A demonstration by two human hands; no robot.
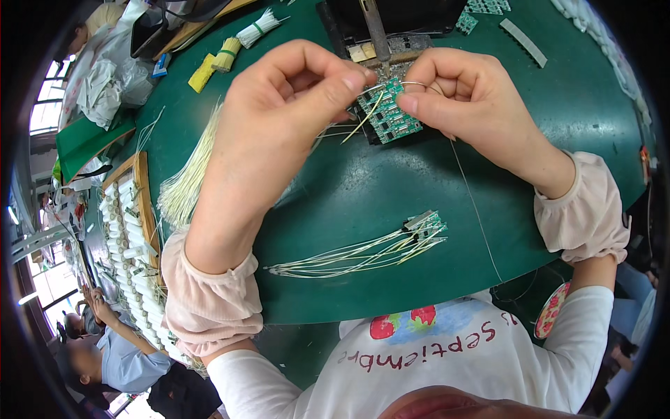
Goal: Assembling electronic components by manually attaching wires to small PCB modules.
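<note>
Green surface is taken up at its far edge, near the middle, by the work; no weight is expected in any of it. Left hand and right hand are both closed to thumb-and-forefinger pinches, one each side of the board panel; remaining fingers are curled. A loose fan of pale wires is laid toward the left edge: light, springy, easily tangled, best taken as a bunch. Small wired boards are placed nearer the near edge, leads spread leftward; to be lifted by the boards, not tugged by the leads. Soldering iron is pointed down at the far edge, just beyond the panel; metal should be treated as hot. Board panel is seen between the hands, tilted: judged light, stiff, brittle at the joints, so bare rims should be gripped and components left alone. A yellow wire is angled across its left side: limp, slim, probably a bit slippery. Thin silvery wire is pinched in the right hand, looped to the panel; likely soft, easily kinked, so held close to the tip. Short pale wire end seems pinched in the left.
</note>
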